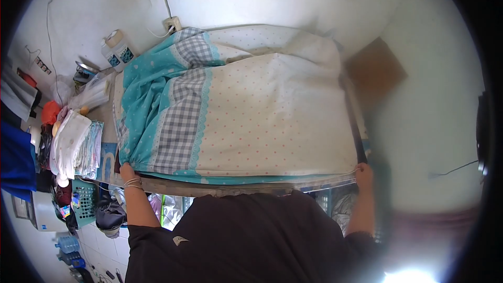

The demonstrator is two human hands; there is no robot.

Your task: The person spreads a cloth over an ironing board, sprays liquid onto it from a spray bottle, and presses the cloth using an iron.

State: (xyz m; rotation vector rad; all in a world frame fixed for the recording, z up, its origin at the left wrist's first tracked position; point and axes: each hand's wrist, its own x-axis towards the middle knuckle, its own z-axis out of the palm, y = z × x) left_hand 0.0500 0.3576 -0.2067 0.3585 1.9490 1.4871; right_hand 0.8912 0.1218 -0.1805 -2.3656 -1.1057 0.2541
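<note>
A large patterned bedsheet (pixel 277 120) lies spread over a table (pixel 108 149) in front of me. Most of it is cream with small orange dots; a grey gingham band (pixel 182 120) and a bunched teal part (pixel 144 86) lie on the left. My left hand (pixel 127 172) is closed on the near left corner, with thin bands round the wrist. At the near right corner, my right hand (pixel 363 173) pinches the sheet's edge. Between the hands the near edge runs almost straight. The far side is loosely folded and wrinkled.
Stacked folded cloths (pixel 70 144) stand left of the sheet. Two white bottles (pixel 116 50) and a wall socket (pixel 171 24) are at the back. A teal basket (pixel 85 199) sits low on the left. White walls rise behind and to the right, with a brown square panel (pixel 375 73).
</note>
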